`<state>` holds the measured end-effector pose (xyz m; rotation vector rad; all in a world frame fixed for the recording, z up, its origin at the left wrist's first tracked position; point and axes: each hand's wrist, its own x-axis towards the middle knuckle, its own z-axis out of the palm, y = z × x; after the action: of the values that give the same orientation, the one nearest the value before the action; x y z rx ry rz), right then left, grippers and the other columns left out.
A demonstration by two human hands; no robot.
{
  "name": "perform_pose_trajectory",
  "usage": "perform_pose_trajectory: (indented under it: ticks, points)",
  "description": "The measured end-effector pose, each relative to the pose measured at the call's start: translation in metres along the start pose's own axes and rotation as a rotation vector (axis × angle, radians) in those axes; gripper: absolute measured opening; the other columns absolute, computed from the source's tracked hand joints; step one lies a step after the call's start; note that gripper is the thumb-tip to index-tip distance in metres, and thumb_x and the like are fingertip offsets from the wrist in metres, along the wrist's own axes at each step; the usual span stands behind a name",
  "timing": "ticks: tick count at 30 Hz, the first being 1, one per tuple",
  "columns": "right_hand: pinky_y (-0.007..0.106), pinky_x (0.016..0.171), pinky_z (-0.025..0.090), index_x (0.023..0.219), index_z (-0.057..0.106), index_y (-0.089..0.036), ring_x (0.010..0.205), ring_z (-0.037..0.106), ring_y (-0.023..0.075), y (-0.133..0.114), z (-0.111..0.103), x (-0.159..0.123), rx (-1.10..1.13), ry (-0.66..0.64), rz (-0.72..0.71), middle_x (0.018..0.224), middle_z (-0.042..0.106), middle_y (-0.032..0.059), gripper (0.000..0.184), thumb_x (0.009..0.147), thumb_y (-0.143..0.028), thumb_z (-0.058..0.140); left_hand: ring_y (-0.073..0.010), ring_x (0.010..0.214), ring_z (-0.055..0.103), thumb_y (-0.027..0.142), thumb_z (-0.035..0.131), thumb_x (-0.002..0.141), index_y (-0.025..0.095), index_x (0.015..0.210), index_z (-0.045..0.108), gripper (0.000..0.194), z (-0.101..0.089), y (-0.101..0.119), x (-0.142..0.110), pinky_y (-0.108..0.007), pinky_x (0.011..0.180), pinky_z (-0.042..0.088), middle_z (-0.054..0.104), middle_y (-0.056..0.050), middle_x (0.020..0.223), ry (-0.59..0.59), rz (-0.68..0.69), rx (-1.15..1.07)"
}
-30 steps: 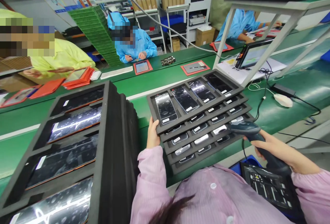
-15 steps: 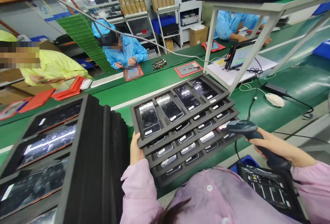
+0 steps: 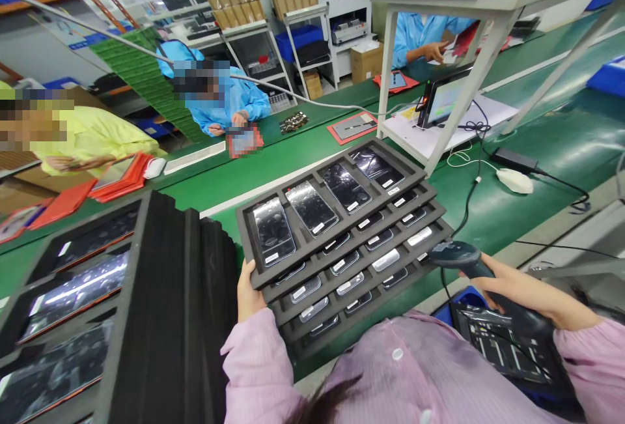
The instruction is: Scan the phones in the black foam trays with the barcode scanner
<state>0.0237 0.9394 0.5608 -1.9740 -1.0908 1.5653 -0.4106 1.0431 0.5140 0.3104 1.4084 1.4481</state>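
Dark foam trays (image 3: 319, 245) sit in a staggered stack before me, each with a row of phone screens (image 3: 274, 232) that carry small white labels. My left hand (image 3: 250, 290) grips the top tray at its near left corner, thumb at the edge and the other fingers mostly hidden. In my right hand (image 3: 508, 284) is a dark handheld barcode scanner (image 3: 456, 254), fingers wrapped round its handle. Its head points left at the right end of the lower trays, close to the labels there.
A taller stack of black foam trays (image 3: 161, 307) stands at left. Behind the right side are a white metal stand (image 3: 446, 121), a small monitor (image 3: 446, 98) and a white mouse (image 3: 515, 180). Across the green bench (image 3: 209, 183), people in blue and yellow work beside red folders (image 3: 120, 180).
The scanner has dipped slightly, and the red light on a lower tray's label is gone. My left hand still grips the tray. The view has shifted slightly; the far-right co-worker's hands have moved.
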Motion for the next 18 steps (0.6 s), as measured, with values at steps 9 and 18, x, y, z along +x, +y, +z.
perform_pose_trajectory:
  ticks: [9,18]
  points:
    - [0.023,0.043,0.036,0.096,0.042,-0.021,0.042,0.044,0.0099,0.004,0.009,-0.005,0.020,0.046,-0.042,0.052,0.048,-0.0095,0.042,0.066,-0.045,0.061,-0.0186,0.065,0.064,0.035,0.072,0.053,0.030,0.071,0.066,0.019,0.004,0.001,-0.003,-0.031,0.060,0.055,0.069,0.008,0.067,-0.003,0.008,-0.014]
    - [0.026,0.044,0.038,0.105,0.046,-0.021,0.043,0.049,0.0142,0.018,0.040,-0.012,0.010,-0.045,-0.024,0.051,0.050,-0.0068,0.049,0.067,-0.050,0.058,-0.0149,0.065,0.062,0.032,0.071,0.050,0.023,0.073,0.060,0.027,0.005,-0.001,0.002,-0.026,0.061,0.052,0.068,0.004,0.072,-0.035,0.049,-0.057]
